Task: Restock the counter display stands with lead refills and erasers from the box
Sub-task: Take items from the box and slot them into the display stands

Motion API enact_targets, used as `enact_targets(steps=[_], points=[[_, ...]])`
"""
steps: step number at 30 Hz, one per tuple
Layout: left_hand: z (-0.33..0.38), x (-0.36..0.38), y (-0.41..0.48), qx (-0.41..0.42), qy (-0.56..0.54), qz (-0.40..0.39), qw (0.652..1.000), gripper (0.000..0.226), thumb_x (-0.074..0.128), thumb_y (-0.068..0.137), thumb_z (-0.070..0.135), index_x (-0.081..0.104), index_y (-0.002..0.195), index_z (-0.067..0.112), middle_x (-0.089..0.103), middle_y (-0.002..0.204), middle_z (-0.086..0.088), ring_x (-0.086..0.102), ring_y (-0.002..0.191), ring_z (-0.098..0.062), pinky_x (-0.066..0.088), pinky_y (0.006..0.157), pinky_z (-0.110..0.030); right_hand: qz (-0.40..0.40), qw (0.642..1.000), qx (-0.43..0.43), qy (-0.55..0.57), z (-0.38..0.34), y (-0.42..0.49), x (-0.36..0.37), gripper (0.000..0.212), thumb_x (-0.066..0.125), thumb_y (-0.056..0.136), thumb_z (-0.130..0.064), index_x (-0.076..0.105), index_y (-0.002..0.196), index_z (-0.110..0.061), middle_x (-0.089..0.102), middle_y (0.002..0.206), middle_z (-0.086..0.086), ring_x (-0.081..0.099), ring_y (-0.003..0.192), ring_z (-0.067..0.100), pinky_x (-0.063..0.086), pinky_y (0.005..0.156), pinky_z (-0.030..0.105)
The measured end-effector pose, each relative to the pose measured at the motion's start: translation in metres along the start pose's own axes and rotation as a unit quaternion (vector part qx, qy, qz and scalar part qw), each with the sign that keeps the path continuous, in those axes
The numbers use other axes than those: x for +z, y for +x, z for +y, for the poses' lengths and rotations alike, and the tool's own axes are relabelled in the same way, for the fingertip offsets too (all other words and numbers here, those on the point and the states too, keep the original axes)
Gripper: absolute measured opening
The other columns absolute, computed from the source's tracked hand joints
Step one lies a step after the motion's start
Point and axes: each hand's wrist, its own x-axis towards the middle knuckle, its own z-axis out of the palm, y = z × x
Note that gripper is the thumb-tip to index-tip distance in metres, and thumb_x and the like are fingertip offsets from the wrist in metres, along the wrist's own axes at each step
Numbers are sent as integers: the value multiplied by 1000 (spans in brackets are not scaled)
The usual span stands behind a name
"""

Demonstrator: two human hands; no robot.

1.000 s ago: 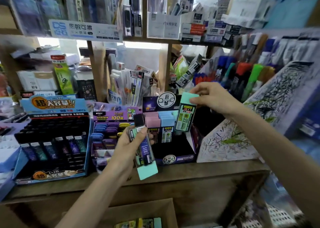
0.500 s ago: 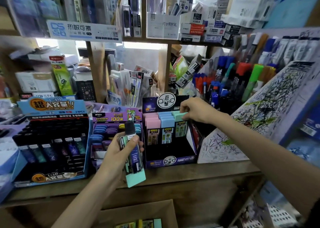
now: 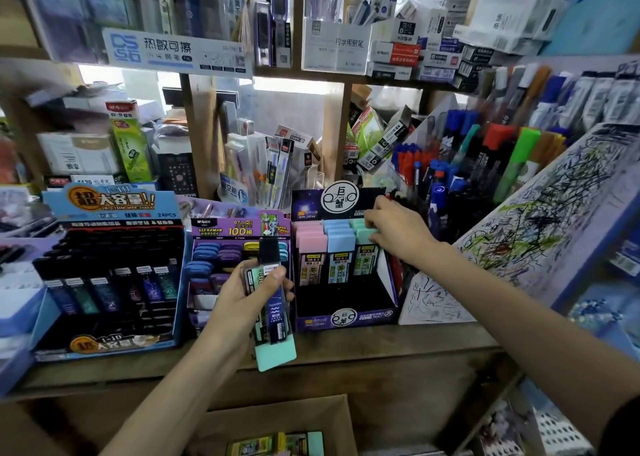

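In the purple stand's [image 3: 346,317] right slot, green refill [image 3: 363,238] pinched by right hand [image 3: 398,230], arm outstretched; left hand [image 3: 239,303] clutches refill bundle [image 3: 274,320], upright.

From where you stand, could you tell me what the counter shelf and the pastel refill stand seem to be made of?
The counter shelf looks like matte brown wood, judging by its streaked grain. The pastel refill stand is probably printed cardboard: thin folded side flaps.

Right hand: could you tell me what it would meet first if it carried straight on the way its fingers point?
The right hand points leftwards at the mint-capped refill pack in the purple stand, which it seems to pinch.
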Motion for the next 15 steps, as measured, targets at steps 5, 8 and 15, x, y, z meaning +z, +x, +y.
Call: enact_targets(steps=[5, 8, 15], points=[[2, -6, -2, 9, 10, -6, 1000, 44, 69, 67, 32, 54, 105, 17, 71, 75, -4, 69, 70, -16, 55, 58, -23, 65, 991, -14, 117, -33, -7, -30, 16, 60, 89, -24, 62, 101, -14, 52, 102, 2, 51, 96, 18, 42, 76, 31], [4, -11, -4, 12, 24, -9, 1000, 43, 69, 68, 33, 54, 105, 17, 72, 75, -1, 69, 68, -13, 53, 56, -21, -22, 911, -59, 409, -82, -20, -50, 13, 62, 87, -36, 67, 88, -24, 63, 84, -13, 59, 78, 1, 46, 71, 22], [16, -42, -18, 8, 55, 16, 998, 46, 69, 65, 39, 56, 104, 20, 73, 77, 4, 69, 70, -10, 52, 56, -19, -106, 800, -45, 588, -160, -23, -44, 15, 74, 79, -12, 60, 79, -20, 61, 75, -3, 58, 73, 9, 48, 72, 20]])
